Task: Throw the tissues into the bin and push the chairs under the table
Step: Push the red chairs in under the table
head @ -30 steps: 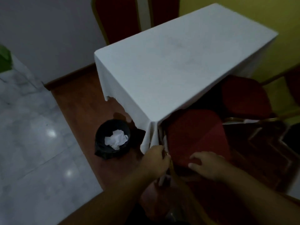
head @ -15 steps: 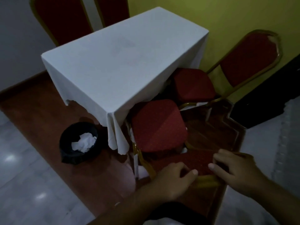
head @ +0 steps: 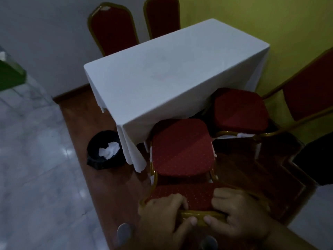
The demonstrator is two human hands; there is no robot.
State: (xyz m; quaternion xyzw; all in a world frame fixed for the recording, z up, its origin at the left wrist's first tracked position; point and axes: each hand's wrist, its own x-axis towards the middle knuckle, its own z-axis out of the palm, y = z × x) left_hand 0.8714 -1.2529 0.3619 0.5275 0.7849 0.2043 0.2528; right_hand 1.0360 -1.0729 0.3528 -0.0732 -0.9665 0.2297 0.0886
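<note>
A red chair with a gold frame stands in front of me, its seat partly under the white-clothed table. My left hand and my right hand both grip the top rail of its backrest, fingers over the front, thumbs on the gold rail. To the right, a second red chair stands at an angle, its seat edge under the cloth. A black bin sits on the floor by the table's near left corner, with crumpled white tissues inside.
Two more red chairs stand at the table's far side against the grey wall. A yellow wall runs along the right. A dark object lies on the floor at right. Wooden flooring under the table borders marble tiles on the left.
My hands have moved from the chair's seat and frame to the top of its backrest and closed on the rail. The view has pulled back and shifted.
</note>
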